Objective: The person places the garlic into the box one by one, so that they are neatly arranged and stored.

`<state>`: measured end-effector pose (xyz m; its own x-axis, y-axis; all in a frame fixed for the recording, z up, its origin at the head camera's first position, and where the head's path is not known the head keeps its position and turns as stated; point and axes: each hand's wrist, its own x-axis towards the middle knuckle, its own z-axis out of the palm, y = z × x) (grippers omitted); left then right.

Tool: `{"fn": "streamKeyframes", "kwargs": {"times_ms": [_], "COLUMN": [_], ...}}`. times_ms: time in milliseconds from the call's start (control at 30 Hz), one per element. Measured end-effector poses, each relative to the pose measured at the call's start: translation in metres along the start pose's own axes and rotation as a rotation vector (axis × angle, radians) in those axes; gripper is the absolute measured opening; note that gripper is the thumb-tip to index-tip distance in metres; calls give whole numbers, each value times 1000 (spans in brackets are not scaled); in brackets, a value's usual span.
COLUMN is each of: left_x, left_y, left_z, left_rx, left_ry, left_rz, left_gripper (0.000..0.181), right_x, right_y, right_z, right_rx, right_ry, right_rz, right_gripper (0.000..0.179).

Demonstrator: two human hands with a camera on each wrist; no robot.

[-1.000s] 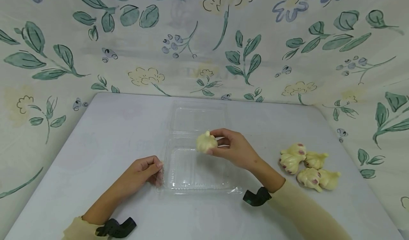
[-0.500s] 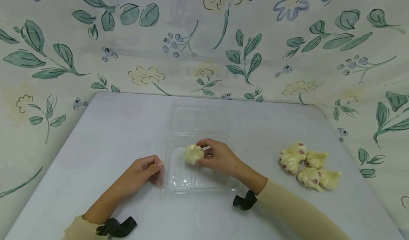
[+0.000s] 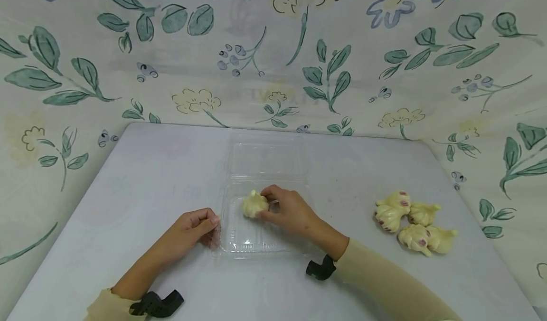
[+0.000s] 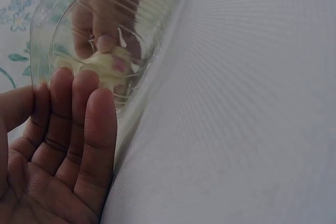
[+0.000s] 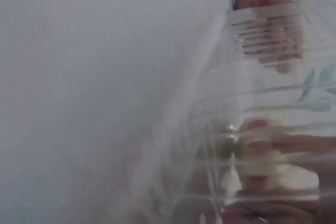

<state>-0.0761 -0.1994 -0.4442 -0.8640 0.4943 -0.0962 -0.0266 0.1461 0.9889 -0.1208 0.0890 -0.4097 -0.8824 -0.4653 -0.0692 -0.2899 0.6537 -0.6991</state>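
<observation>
A clear plastic clamshell container (image 3: 282, 245) lies with its lid spread flat on the far side. My left hand (image 3: 194, 228) pinches the container's left rim between thumb and finger; the left wrist view shows the other fingers of that hand (image 4: 63, 145) against the outer wall. Inside the tray, toward its left, is a pale yellow garlic bulb (image 3: 254, 204), its stem tip pointing up. My right hand (image 3: 290, 212) holds this bulb from the right with thumb and fingertips. Through the ribbed wall, the right wrist view shows the bulb (image 5: 254, 145) with pinkish marks.
To the right, a cluster of several similar pale yellow bulbs (image 3: 412, 223) lies on the white table (image 3: 350, 169). Flower-patterned cloth (image 3: 256, 50) rises behind the table and along its sides.
My right hand has carried the garlic bulb leftward and down into the tray; it was above the container's middle earlier. My left hand has stayed at the rim.
</observation>
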Motion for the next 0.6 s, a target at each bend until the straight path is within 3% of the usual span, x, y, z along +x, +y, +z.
{"fn": "streamKeyframes", "kwargs": {"times_ms": [167, 600], "left_x": [-1, -1], "left_y": [0, -2], "left_z": [0, 0], "left_rx": [0, -5], "left_ry": [5, 8], "left_rz": [-1, -1], "left_gripper": [27, 28], "right_x": [0, -3], "right_y": [-3, -3], "right_z": [4, 5], "right_rx": [-82, -35], "right_ry": [15, 43], "right_rz": [-19, -26], "right_gripper": [44, 45]}}
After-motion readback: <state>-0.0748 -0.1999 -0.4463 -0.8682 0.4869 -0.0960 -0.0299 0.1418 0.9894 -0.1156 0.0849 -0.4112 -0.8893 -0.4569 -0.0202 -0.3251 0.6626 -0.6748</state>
